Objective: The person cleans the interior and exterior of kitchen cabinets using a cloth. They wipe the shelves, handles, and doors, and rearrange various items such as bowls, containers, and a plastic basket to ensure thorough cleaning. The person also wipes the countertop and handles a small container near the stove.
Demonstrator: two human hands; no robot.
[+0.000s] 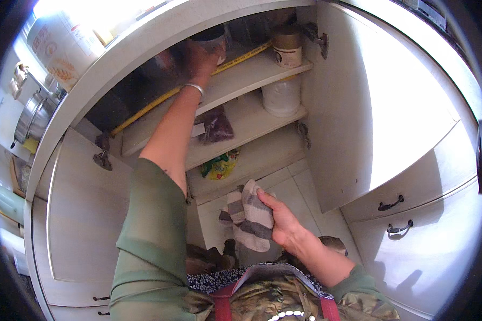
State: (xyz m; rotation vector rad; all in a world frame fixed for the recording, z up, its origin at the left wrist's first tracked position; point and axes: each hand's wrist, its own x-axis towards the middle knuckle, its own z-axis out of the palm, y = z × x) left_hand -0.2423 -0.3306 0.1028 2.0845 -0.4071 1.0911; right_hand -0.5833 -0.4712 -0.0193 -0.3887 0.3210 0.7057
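Note:
With my left hand (pixel 203 62) I reach into the upper part of the open cabinet, at a dark-topped jar or container (pixel 209 34); the shadow hides how the fingers lie on it. My right hand (pixel 281 218) grips a folded striped cloth (pixel 255 224), grey and off-white, low in front of the cabinet. A yellow strip (pixel 241 59) runs along the upper shelf (pixel 241 86). At that shelf's right end stands a brown-lidded jar (pixel 288 50). Below it, on the middle shelf (pixel 249 134), are a white tub (pixel 282 98) and a bag of dark red contents (pixel 217 125).
Cabinet doors stand swung out at left (pixel 88 208) and right (pixel 345 100). A yellow-green packet (pixel 221 165) lies on the cabinet's bottom. Drawers with dark handles (pixel 399 229) are at right. A large printed container (pixel 62 50) stands on the countertop, with a metal pot (pixel 34 116) at far left.

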